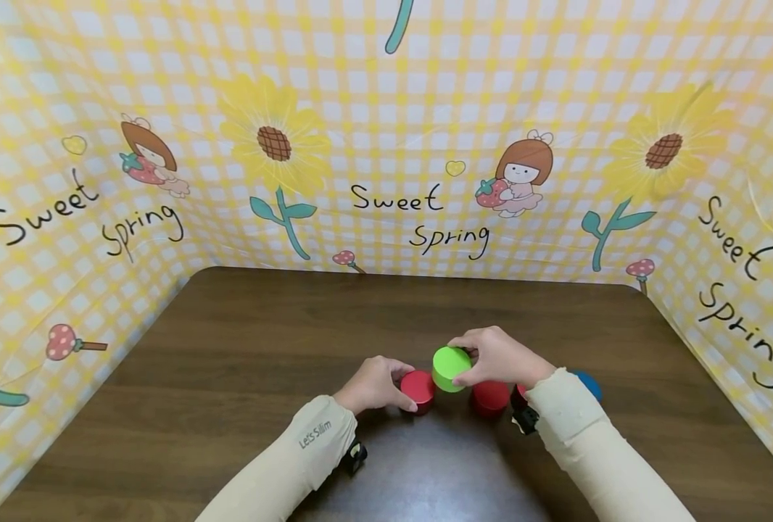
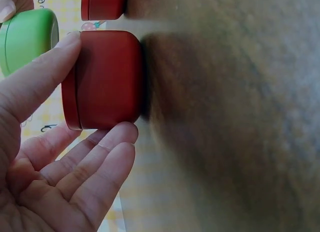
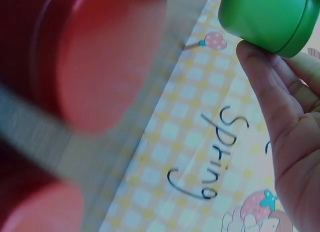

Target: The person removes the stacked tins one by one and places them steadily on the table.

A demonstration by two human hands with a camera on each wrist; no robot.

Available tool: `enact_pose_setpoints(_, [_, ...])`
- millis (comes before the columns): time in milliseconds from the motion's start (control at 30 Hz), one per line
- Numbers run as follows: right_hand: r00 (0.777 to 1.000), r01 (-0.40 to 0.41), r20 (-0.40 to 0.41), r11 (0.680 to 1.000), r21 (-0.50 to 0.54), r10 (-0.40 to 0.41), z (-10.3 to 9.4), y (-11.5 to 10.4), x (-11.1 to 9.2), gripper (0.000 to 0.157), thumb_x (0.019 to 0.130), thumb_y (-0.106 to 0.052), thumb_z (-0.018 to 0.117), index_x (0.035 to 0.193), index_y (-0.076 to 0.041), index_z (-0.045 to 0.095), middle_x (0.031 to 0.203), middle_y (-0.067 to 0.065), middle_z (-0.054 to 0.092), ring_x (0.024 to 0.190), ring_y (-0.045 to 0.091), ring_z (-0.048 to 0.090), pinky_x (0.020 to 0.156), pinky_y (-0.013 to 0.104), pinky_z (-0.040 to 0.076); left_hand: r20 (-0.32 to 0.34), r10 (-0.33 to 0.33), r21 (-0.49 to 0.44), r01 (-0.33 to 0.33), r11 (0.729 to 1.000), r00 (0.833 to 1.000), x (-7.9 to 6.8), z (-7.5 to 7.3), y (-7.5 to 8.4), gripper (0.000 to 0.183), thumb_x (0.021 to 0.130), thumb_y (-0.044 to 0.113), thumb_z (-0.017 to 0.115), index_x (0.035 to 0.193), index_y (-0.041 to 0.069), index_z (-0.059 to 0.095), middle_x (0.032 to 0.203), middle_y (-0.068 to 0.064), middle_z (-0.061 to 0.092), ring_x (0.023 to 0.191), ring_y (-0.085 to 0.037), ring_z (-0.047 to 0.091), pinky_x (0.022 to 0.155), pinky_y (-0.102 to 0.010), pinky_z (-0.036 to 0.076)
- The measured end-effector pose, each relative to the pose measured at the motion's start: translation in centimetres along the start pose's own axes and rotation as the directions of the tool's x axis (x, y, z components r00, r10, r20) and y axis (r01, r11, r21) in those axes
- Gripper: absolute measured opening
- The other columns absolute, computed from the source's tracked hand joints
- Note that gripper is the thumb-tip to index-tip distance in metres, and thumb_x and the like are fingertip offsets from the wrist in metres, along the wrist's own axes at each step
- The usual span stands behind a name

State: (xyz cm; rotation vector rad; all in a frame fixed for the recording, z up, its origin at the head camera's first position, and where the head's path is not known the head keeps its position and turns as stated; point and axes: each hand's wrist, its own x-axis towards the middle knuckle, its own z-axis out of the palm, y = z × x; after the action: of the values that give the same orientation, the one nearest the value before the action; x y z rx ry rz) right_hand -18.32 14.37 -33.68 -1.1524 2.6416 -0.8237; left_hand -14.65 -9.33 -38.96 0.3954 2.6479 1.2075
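Note:
My left hand (image 1: 375, 384) grips a small round red tin (image 1: 418, 391) from its left side, thumb on one side and fingers on the other. In the left wrist view this red tin (image 2: 107, 79) shows a seam under its lid, and its base is at the tabletop. My right hand (image 1: 499, 357) pinches a bright green tin (image 1: 450, 368) of the same shape, lifted above the table just to the right of the held red one. The green tin (image 3: 262, 22) shows its smooth side and lid seam in the right wrist view.
A second red tin (image 1: 490, 399) stands below my right hand. Farther right, another red tin (image 1: 521, 391) and a blue tin (image 1: 589, 386) are partly hidden by my right wrist. A checked yellow cloth (image 1: 386, 145) walls the brown wooden table (image 1: 282, 319) at the back and sides.

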Motion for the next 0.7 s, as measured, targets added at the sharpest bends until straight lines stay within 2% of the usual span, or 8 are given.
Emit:
enact_pose_setpoints(400, [0.997, -0.046, -0.069, 0.999, -0.019, 0.045, -2.4, 2.3, -2.9, 0.046, 0.072, -0.023, 0.082, 0.108, 0.002, 0.068, 0.090, -0.001, 0.064, 0.074, 0.008, 0.056, 0.067, 0.025, 0.050, -0.011, -0.002, 0.019, 0.002, 1.000, 1.000, 0.2, 0.1, -0.1, 0.055, 0.064, 0.011, 0.089, 0.114, -0.001, 0.068, 0.101, -0.009, 0.071, 0.091, -0.017, 0.063, 0.079, -0.029, 0.051])
enact_pose_setpoints(700, [0.992, -0.097, -0.084, 0.995, -0.020, 0.095, -3.0, 3.2, -4.5, 0.049, 0.072, -0.022, 0.081, 0.109, 0.006, 0.067, 0.091, 0.002, 0.064, 0.075, 0.010, 0.056, 0.067, 0.025, 0.051, -0.008, -0.015, 0.062, 0.015, 0.998, 1.000, -0.2, 0.1, 0.3, 0.057, 0.066, 0.012, 0.088, 0.117, -0.001, 0.067, 0.103, -0.011, 0.070, 0.092, -0.019, 0.063, 0.079, -0.030, 0.051])
